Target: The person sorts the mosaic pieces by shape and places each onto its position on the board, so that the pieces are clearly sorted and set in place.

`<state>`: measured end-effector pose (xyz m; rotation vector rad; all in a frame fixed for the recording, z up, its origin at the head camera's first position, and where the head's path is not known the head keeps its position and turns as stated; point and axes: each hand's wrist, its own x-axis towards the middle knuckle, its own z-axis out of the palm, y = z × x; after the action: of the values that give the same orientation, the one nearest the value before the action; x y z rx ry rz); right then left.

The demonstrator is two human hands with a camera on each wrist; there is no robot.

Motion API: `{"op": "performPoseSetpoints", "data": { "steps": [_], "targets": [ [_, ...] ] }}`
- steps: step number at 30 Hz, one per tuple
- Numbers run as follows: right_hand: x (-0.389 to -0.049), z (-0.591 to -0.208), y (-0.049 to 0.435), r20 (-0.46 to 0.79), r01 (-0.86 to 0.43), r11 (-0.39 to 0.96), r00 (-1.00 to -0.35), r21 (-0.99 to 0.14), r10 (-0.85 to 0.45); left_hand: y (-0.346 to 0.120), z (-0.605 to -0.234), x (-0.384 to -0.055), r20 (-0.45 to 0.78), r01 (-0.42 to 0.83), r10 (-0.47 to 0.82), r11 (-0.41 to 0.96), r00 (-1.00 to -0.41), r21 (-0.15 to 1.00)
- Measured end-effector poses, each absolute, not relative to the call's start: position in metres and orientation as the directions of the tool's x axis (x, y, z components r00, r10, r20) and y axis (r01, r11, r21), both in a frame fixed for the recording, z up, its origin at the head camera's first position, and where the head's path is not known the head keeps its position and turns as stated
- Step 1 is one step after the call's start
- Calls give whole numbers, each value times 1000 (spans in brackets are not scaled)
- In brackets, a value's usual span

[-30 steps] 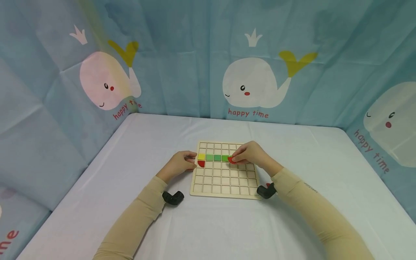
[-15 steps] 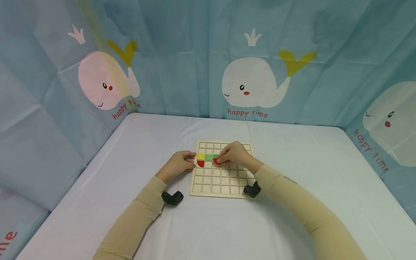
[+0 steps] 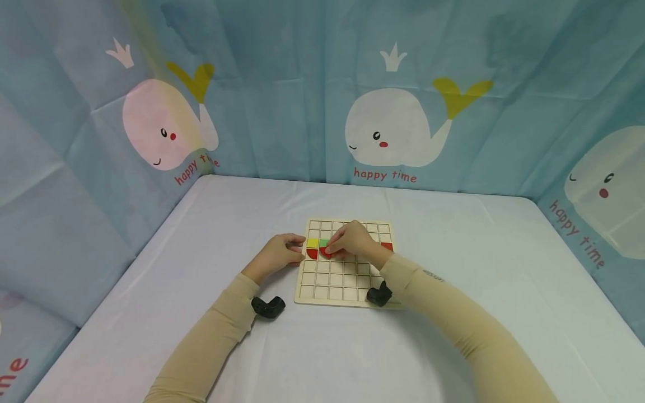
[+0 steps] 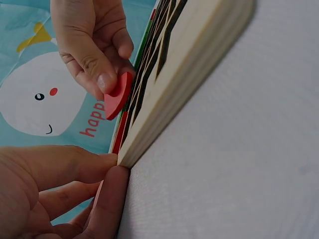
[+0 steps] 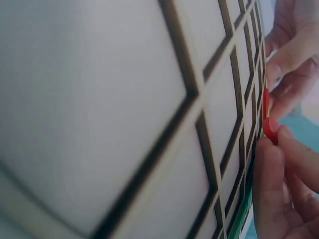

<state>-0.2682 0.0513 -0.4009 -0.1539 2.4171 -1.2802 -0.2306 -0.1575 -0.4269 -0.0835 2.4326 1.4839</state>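
The wooden board (image 3: 336, 278), divided into square recesses, holds a yellow square (image 3: 312, 243), green tile (image 3: 323, 243) and red quarter-round (image 3: 312, 254) near its left edge, a red tile (image 3: 387, 246) by its right. The right hand (image 3: 354, 239) clamps a curved red piece (image 3: 325, 253) between thumb and fingers near the board's left edge; the left hand (image 3: 276, 256) pinches that edge.

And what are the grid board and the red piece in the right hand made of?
The grid board looks like pale, matt wood: its edge shows faint streaks. The red piece in the right hand looks smooth and evenly coloured, so perhaps painted wood or plastic; I can't tell.
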Motion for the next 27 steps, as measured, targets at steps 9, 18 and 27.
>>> {"op": "performPoseSetpoints", "data": {
  "steps": [9,18,27],
  "targets": [
    [-261,-397,45,-295,91,569,-914,-817,-278,-158,-427,-231,-274,-196,99,479,-957,856],
    [-258,-395,44,-310,77,593,-902,-801,-301,-158,-428,-230,-275,-198,96,477,-957,856],
    [-258,-394,47,-281,29,615,-906,-788,-318,-158,-427,-231,-282,-204,92,485,-955,851]
  ]
}}
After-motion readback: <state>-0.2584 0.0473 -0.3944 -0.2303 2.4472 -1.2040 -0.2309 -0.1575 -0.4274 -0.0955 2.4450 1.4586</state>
